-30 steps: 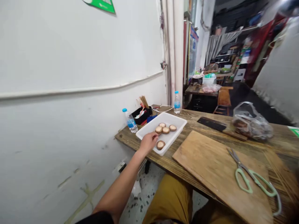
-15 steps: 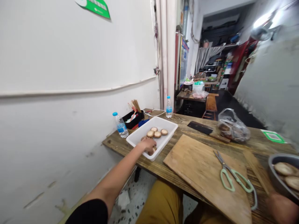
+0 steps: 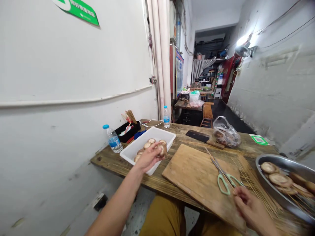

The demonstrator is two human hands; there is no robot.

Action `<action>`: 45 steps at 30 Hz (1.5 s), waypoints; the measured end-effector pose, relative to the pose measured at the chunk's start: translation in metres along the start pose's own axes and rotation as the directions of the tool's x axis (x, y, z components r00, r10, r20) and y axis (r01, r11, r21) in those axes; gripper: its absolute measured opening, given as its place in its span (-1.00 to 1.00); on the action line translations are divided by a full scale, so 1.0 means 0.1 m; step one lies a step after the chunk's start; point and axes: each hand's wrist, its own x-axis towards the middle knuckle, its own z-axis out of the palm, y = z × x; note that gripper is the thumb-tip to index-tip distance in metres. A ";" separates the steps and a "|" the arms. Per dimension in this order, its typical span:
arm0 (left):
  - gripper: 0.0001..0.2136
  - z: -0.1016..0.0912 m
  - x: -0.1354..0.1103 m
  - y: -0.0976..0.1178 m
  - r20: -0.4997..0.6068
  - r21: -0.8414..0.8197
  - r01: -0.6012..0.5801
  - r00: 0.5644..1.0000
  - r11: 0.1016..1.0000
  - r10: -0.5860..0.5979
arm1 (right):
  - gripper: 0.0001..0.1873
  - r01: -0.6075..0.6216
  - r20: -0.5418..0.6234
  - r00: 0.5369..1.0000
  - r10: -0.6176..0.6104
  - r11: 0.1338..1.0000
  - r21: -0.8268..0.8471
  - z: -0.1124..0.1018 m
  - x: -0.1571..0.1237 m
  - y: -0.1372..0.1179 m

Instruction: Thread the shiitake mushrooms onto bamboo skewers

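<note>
My left hand [image 3: 149, 158] is closed on a brown-capped mushroom [image 3: 161, 149], held above the right side of a white plastic tray [image 3: 171, 134]. Several more mushrooms [image 3: 147, 145] lie in that tray, partly hidden by the hand. Over the right edge of the wooden cutting board [image 3: 190, 172], my right hand [image 3: 249, 204] pinches a thin bamboo skewer [image 3: 208, 152] that points up and away to the left. Scissors with pale green handles [image 3: 218, 183] rest on the board beneath the skewer. Beside the right hand lies a loose bunch of skewers [image 3: 261, 194].
A steel basin [image 3: 258, 161] with mushrooms stands at the right. Farther back are a cleaver [image 3: 197, 135] and a plastic bag [image 3: 227, 134]. Water bottles [image 3: 114, 141] and a black box [image 3: 123, 130] stand near the wall. Another person [image 3: 196, 84] sits in the background.
My left hand has lifted out of the tray with a mushroom. My right hand has come in from the lower right, now with a skewer. The view has turned right.
</note>
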 end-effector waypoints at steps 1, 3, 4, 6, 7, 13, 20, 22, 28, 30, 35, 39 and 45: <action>-0.56 0.16 -0.07 0.03 0.071 -0.266 0.063 0.996 0.962 -0.046 | -0.77 -0.063 0.111 0.993 0.045 0.984 0.165 0.18 -0.09 -0.03; -0.59 0.46 -0.20 0.07 0.146 -0.554 0.171 0.983 0.815 -0.107 | -0.79 -0.108 0.195 0.979 0.063 0.968 0.226 0.52 -0.25 -0.13; -0.62 0.59 -0.25 0.08 0.160 -0.610 0.206 0.978 0.765 -0.135 | -0.78 -0.118 0.220 0.973 0.063 0.962 0.245 0.65 -0.32 -0.18; -0.66 0.79 -0.34 0.08 0.207 -0.668 0.265 0.964 0.695 -0.169 | -0.70 -0.118 0.254 0.966 0.048 0.956 0.269 0.82 -0.44 -0.29; -0.67 0.86 -0.37 0.07 0.238 -0.681 0.295 0.955 0.670 -0.178 | -0.66 -0.119 0.278 0.960 0.037 0.951 0.284 0.87 -0.49 -0.35; -0.70 1.01 -0.55 0.01 0.298 -0.725 0.370 0.929 0.581 -0.220 | -0.57 -0.058 0.306 0.951 -0.030 0.960 0.275 0.90 -0.63 -0.52; -0.67 1.18 -0.82 -0.05 0.366 -0.639 0.417 0.904 0.647 -0.221 | -0.54 0.192 0.014 0.981 -0.195 0.974 0.122 1.03 -0.43 -0.51; -0.65 1.17 -0.87 -0.05 0.414 -0.590 0.451 0.881 0.669 -0.228 | -0.60 0.199 0.023 0.979 -0.203 0.972 0.123 1.04 -0.42 -0.51; -0.65 1.11 -0.89 -0.07 0.344 -0.501 0.414 0.901 0.760 -0.263 | -0.67 0.254 -0.091 0.963 -0.253 0.967 -0.003 0.92 -0.42 -0.50; -0.64 1.12 -0.91 -0.07 0.318 -0.500 0.400 0.910 0.768 -0.266 | -0.67 0.271 -0.160 0.947 -0.279 0.960 -0.073 0.87 -0.41 -0.47; -0.58 1.25 -1.00 -0.04 0.399 -0.611 0.396 0.902 0.686 -0.165 | -0.72 0.492 -0.143 0.792 -0.594 0.759 -0.425 0.93 -0.46 -0.41; -0.65 1.35 -1.04 -0.05 0.344 -0.695 0.367 0.925 0.619 -0.164 | -0.70 0.556 -0.093 0.722 -0.686 0.655 -0.511 1.03 -0.54 -0.49; -0.63 1.17 -0.91 -0.01 0.363 -0.770 0.388 0.919 0.507 -0.152 | -0.55 0.294 0.097 0.952 -0.291 0.956 -0.019 0.91 -0.65 -0.64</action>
